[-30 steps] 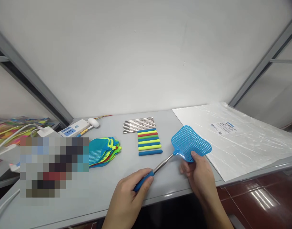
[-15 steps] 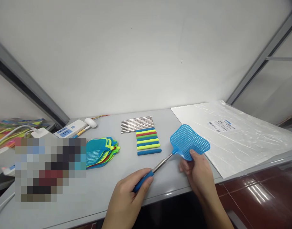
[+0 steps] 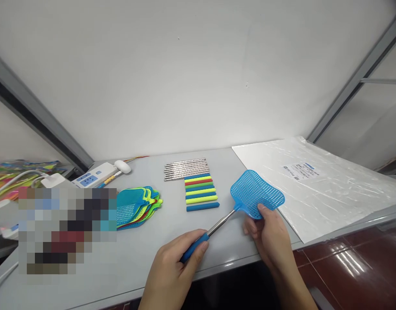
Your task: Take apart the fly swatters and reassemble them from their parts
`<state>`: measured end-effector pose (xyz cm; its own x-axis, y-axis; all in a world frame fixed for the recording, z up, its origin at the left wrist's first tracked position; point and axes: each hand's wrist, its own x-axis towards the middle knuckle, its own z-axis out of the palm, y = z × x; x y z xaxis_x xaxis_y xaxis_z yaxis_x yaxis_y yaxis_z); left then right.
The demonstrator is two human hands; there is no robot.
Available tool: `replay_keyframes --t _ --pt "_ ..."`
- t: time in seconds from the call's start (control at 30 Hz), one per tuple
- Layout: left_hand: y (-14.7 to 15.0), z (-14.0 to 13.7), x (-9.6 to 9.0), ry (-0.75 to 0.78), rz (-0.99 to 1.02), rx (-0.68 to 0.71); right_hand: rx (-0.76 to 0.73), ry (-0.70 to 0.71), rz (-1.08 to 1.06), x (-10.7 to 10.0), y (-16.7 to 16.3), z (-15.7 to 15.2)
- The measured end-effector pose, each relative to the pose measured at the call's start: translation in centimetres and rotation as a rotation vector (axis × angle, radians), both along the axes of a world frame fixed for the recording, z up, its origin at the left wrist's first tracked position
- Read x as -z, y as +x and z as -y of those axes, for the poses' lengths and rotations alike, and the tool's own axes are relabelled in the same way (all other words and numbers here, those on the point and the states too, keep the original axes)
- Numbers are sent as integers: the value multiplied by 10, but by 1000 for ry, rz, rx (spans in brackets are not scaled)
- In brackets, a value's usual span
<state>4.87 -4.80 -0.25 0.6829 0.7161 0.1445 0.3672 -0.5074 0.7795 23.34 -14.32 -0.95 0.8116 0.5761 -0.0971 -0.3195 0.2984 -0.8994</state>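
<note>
Both hands hold one blue fly swatter [image 3: 254,191] above the front of the table. My left hand [image 3: 176,258] is closed around its blue grip, from which a thin metal shaft runs up to the perforated head. My right hand [image 3: 270,228] pinches the lower edge of the head, thumb on top and fingers underneath, partly hidden. Behind the swatter, several blue, yellow, red and green handle sleeves [image 3: 201,189] lie in a row. Several metal rods [image 3: 185,168] lie side by side beyond them. To the left is a stack of coloured swatter heads [image 3: 133,206].
A large white plastic-wrapped sheet [image 3: 314,189] with a label covers the right side of the grey table [image 3: 172,219]. At the left are a power strip [image 3: 94,174], a white rounded object [image 3: 122,166], cables and colourful packages [image 3: 10,176]. One area there is blurred out.
</note>
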Motion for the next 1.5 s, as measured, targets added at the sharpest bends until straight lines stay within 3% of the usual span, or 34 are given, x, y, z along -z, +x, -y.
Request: replay_keyframes --t 0.3,0.5,0.63,0.87,1.17,1.27,1.37,1.5 --pt "-2 -1 4 10 -32 11 -52 7 5 5 7 4" --pt "-2 -4 3 -2 -54 38 -34 -49 -66 -8 21 0" --pt "1 -7 0 9 -46 38 -110 -66 -4 -14 18 -5" --pt "-1 -3 -16 -58 -51 14 -124 -119 24 -19 3 -11" --pt "-2 7 -29 -155 -12 24 -142 -17 45 -28 -3 -3" --pt "4 16 -35 -186 -6 3 -229 -12 76 -33 -8 -4" --pt "9 28 -46 -201 -14 67 -334 -49 134 -32 -16 -4" --pt "7 39 -59 -215 -107 150 -327 -53 177 -25 -20 0"
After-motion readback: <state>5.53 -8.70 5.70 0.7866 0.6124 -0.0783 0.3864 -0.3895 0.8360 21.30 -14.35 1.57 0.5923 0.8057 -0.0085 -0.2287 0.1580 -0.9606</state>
